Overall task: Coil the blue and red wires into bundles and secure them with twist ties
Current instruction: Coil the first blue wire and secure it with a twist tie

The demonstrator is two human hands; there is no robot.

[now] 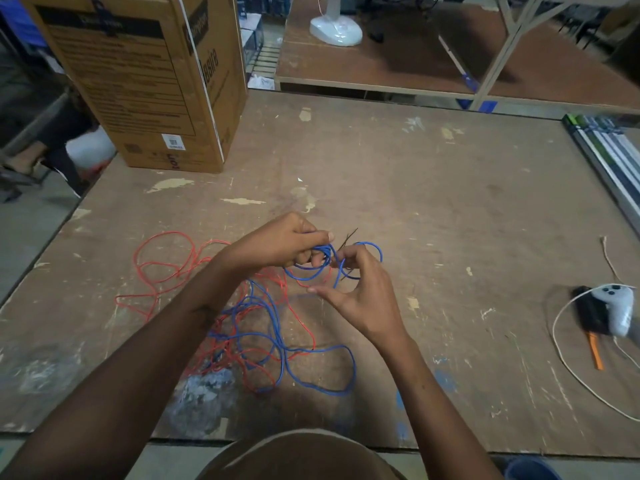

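Small blue wire (313,268) coil risking springing apart before the twist tie (348,238) is cinched

The left hand (277,242) is gripping the gathered blue loops above the plywood table (450,202), fingers curled tight; the right hand (360,289) is pinching the dark tie at the coil, thumb spread wide. Loose blue and red wire (162,258) lying tangled beneath could be snagging and tugging loops free.

Clutter rings a scuffed plywood worktable (433,202) in a workshop.
A printed cardboard box (145,81) stands at the table's 11 o'clock corner. At 3 o'clock, a white game controller (616,308) lies against a black object, an orange-handled tool (595,355) just below them and a loop of pale cord (568,368) curling around. Long packaged strips (602,150) lie along the 2 o'clock edge. A white fan base (335,29) sits on the platform beyond, at 12 o'clock.
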